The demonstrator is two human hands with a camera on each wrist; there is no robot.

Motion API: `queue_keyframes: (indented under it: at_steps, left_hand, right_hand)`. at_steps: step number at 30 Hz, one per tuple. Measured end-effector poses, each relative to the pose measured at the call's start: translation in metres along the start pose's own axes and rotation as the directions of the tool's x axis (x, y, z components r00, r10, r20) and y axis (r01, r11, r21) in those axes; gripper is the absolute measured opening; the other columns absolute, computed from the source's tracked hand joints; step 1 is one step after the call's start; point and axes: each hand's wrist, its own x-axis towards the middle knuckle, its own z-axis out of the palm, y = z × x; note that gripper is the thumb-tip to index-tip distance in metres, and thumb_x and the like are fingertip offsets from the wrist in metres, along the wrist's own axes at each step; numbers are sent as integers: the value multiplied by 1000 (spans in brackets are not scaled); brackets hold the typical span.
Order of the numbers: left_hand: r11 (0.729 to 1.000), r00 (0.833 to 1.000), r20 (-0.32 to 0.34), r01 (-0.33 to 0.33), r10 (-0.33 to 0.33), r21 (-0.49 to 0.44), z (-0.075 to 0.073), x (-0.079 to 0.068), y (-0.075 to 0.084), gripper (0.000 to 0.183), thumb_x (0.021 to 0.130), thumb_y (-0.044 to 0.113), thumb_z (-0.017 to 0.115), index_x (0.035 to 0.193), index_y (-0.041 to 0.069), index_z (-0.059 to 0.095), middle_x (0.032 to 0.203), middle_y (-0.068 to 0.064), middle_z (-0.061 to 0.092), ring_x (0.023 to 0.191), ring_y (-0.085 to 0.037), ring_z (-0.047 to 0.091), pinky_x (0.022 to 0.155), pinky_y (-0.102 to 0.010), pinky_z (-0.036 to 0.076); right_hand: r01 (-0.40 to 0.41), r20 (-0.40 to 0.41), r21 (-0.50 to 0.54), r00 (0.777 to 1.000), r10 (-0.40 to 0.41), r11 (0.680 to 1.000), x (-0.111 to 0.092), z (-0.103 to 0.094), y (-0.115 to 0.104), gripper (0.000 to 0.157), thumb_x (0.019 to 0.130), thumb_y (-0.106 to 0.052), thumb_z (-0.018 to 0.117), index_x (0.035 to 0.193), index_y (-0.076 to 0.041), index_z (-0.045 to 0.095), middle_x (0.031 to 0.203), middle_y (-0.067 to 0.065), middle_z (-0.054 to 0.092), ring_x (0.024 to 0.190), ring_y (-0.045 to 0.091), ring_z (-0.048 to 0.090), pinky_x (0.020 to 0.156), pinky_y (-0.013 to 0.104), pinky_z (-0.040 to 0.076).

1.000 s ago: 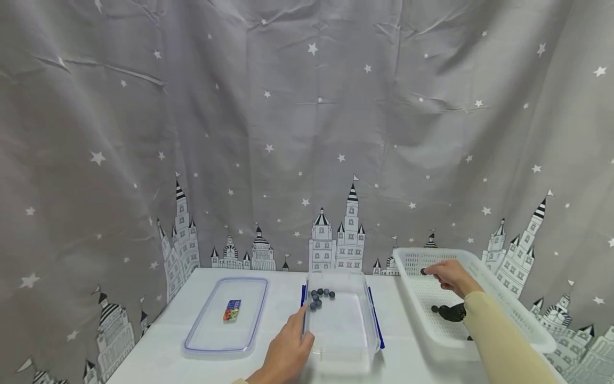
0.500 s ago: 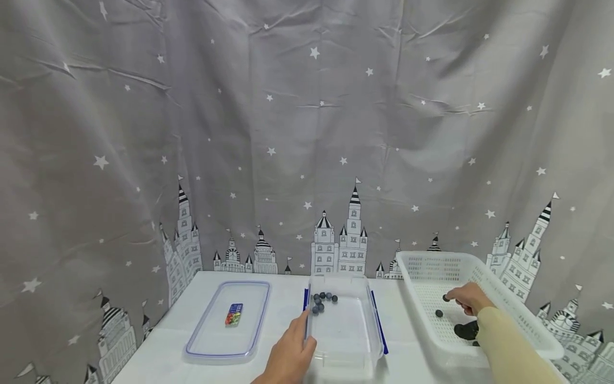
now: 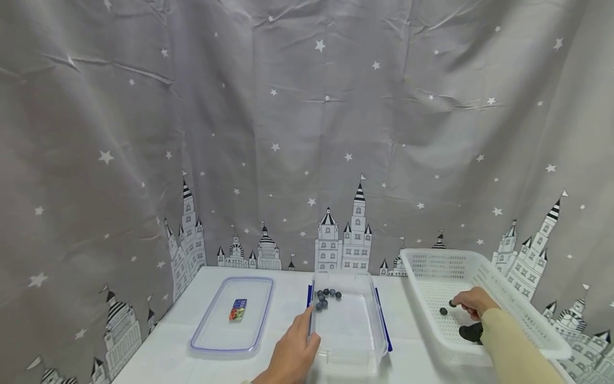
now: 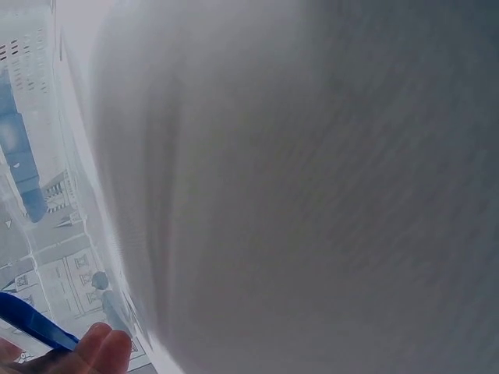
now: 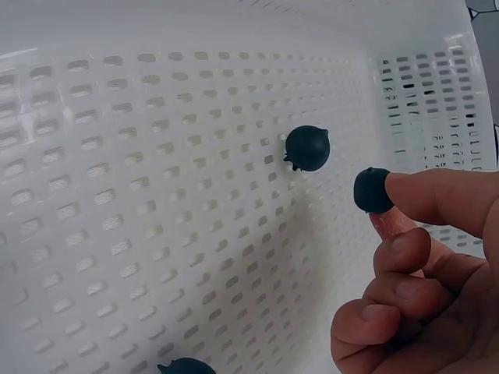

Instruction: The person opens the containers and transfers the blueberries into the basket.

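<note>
My right hand (image 3: 475, 303) is over the white perforated basket (image 5: 156, 195), pinching a dark blueberry (image 5: 372, 190) between thumb and index finger; the other fingers are curled. Another blueberry (image 5: 308, 148) lies on the basket floor beside it. A larger black object (image 3: 471, 333) is partly behind the right wrist. My left hand (image 3: 292, 346) holds the left wall of a clear plastic food container (image 3: 347, 325), its fingertips by a blue latch (image 4: 31, 319) in the left wrist view. Several blueberries (image 3: 325, 304) cluster in the container's back left corner.
A clear lid (image 3: 259, 325) with a blue-edged seal lies on the white table (image 3: 168, 352) at left, bearing a small colourful label (image 3: 237, 309). Behind the table hangs a grey curtain (image 3: 288, 133) with stars and castles.
With the blueberry pinched, my right hand has moved from the basket's back left toward its middle, nearer to me. My left hand stays at the container, and the view has shifted slightly.
</note>
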Motion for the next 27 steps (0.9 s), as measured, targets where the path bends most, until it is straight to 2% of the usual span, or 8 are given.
queue_keyframes:
  at_steps: [5, 15, 21, 27]
  left_hand:
    - [1000, 1000, -11, -23, 23, 18, 0, -1, 2, 62, 98, 30, 48, 155, 7, 37, 148, -16, 50, 132, -38, 54, 104, -55, 45]
    - [999, 999, -23, -37, 38, 33, -1, -3, 2, 61, 99, 29, 48, 154, 6, 37, 148, -17, 50, 132, -38, 53, 105, -54, 45]
    - [999, 999, -22, -32, 32, 38, -1, -3, 2, 62, 98, 31, 47, 154, 6, 37, 147, -17, 50, 131, -38, 54, 104, -55, 46]
    - [999, 999, -19, -26, 27, 30, -1, -3, 2, 62, 98, 31, 47, 155, 6, 37, 148, -18, 50, 132, -39, 53, 104, -56, 45]
  right_hand:
    - [-5, 10, 19, 1000, 5, 1000, -3, -2, 1, 31, 85, -14, 64, 58, -9, 51, 51, -5, 41, 48, 8, 38, 49, 21, 37]
    - [26, 42, 41, 999, -28, 999, -5, 2, -15, 30, 88, -13, 64, 61, -10, 52, 54, -6, 41, 50, 7, 38, 51, 21, 37]
    - [102, 46, 28, 994, -103, 994, -5, 10, -36, 30, 88, -13, 66, 61, -12, 52, 54, -6, 41, 50, 7, 39, 52, 21, 38]
    - [209, 58, 4, 976, -208, 978, -7, 18, -61, 24, 89, -15, 66, 67, -10, 58, 56, -5, 43, 50, 7, 38, 51, 22, 38]
